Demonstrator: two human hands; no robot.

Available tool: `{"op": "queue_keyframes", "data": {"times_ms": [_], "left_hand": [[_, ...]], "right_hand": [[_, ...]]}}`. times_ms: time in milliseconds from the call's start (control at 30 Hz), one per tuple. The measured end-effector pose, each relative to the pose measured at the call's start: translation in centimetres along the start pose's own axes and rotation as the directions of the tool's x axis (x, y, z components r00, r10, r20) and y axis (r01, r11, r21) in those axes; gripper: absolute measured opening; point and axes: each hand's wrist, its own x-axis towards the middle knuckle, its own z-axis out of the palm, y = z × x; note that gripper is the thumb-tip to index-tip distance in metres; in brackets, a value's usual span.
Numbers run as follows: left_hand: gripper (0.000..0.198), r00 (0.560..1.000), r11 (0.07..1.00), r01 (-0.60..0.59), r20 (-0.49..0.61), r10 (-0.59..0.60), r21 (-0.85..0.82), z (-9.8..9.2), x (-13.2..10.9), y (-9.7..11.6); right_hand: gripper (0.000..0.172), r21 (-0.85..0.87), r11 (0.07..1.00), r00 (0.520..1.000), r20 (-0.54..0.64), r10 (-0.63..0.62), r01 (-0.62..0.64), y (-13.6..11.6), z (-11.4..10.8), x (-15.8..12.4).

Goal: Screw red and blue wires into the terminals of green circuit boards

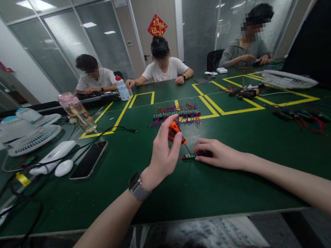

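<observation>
My left hand (164, 152), with a watch on its wrist, grips the orange and black handle of a screwdriver (177, 131). The screwdriver tilts, and its thin shaft runs down to a small green circuit board (188, 156) on the table. Whether the tip touches the board I cannot tell. Fingers of my right hand (217, 154) press on the board's right end and hold it against the green tabletop. Part of the board and a dark piece beside it are hidden under those fingers. Just beyond my hands lies a row of similar boards (164, 116) with red and blue wires.
At left are a phone (89, 160), a white mouse (63, 168), cables, fans (35, 138) and a pink-lidded bottle (78, 113). More wired boards (308, 118) lie at right, near pliers (248, 93). Yellow tape (240, 111) marks the table. Three people sit across it.
</observation>
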Motion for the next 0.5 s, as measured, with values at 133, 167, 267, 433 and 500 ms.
{"op": "queue_keyframes", "data": {"times_ms": [133,167,267,433,500], "left_hand": [[0.04,1.0,1.0,0.001,0.003,-0.001,-0.002,-0.05,0.02,0.06],[0.04,1.0,1.0,-0.001,0.002,0.001,-0.001,-0.05,0.02,0.07],[0.04,1.0,1.0,-0.006,0.001,0.006,0.002,-0.06,0.02,0.07],[0.041,1.0,1.0,-0.005,0.006,0.005,0.004,-0.08,-0.03,0.08],[0.041,1.0,1.0,-0.009,0.006,0.009,0.001,-0.09,-0.04,0.08]], "right_hand": [[0.017,0.006,1.0,1.0,0.003,0.006,-0.006,-0.06,-0.05,-0.01],[0.017,0.008,1.0,1.0,0.004,0.006,-0.006,-0.06,-0.05,-0.01],[0.018,0.01,1.0,1.0,0.002,0.001,-0.001,-0.04,-0.02,0.0],[0.018,0.004,1.0,1.0,-0.001,-0.002,0.002,-0.06,0.0,0.0],[0.018,0.005,1.0,1.0,0.0,-0.004,0.004,-0.08,-0.01,0.01]]}}
